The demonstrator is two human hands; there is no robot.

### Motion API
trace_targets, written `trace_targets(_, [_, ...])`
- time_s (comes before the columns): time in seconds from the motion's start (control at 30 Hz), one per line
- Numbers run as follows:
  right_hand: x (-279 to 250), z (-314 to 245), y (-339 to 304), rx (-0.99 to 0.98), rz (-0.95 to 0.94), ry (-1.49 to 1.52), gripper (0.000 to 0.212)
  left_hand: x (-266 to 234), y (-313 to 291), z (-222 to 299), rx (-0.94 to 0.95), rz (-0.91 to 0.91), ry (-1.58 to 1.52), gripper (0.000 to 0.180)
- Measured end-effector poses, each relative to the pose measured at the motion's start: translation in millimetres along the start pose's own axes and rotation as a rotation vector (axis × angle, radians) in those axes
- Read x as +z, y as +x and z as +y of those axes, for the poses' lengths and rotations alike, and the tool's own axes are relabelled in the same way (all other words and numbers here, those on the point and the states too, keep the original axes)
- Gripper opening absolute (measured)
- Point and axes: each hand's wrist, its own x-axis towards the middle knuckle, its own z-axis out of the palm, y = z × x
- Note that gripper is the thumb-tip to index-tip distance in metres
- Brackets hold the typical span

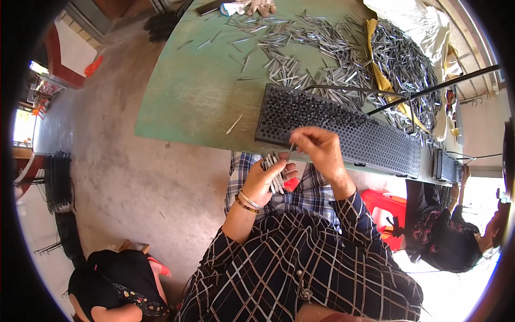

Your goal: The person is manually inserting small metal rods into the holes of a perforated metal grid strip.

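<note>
— Loading pins? Left hand (264,180) clutches a bundle of metal pins (273,172) at the bench's (182,96) near edge.
— Right hand (321,149) pinches one pin (291,151), needing an open hole in the perforated black tray (343,131).

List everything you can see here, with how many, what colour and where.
Metal pins: a great many, silver grey, strewn over the far half of the table and heaped at its right end.
Table: one, green, upper middle.
Perforated tray: one, black, at the near table edge.
Second tray: one, black, far right.
Rod: one, black, slanting above the tray.
Stool: one, red, right of the lap.
Other people: two, dark clothes, lower left and right.
Left hand: holds a bundle of pins.
Right hand: pinches a single pin beside the tray.
</note>
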Motion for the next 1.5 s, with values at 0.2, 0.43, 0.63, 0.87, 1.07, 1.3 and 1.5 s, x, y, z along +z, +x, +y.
trace_targets(0.2, [3.1, 7.2, 24.2, -0.273, 0.243, -0.219, 0.016, -6.4, 4.1, -6.8, -0.101, -0.004, -0.039, 0.019])
trace_targets(0.43, [9.1, 16.0, 25.1, -0.390, 0.288, -0.380, 0.015, -6.8, 3.2, -4.5, -0.119, -0.037, -0.007, 0.021])
trace_targets(0.63, [6.5, 19.4, 24.4, -0.664, 0.249, -0.690, 0.015, -6.9, -0.8, 0.1, -0.106, -0.033, -0.006, 0.021])
trace_targets(0.87, [4.7, 15.5, 20.7, -0.691, 0.208, -0.785, 0.016, -4.1, -1.7, 4.3, -0.069, -0.006, 0.037, 0.020])
trace_targets(1.07, [4.4, -2.9, 2.5, -0.273, -0.099, -0.455, 0.014, -2.3, -4.2, 6.7, -0.032, 0.001, 0.038, 0.023])
trace_targets(1.3, [-8.1, -2.9, 8.5, -0.030, 0.026, -0.094, 0.015, 2.3, 0.6, 3.3, -0.057, 0.029, 0.059, 0.023])
trace_targets(1.5, [-7.2, 8.7, 22.6, -0.293, 0.223, -0.356, 0.015, -1.2, 3.2, -1.2, -0.202, -0.017, 0.030, 0.025])
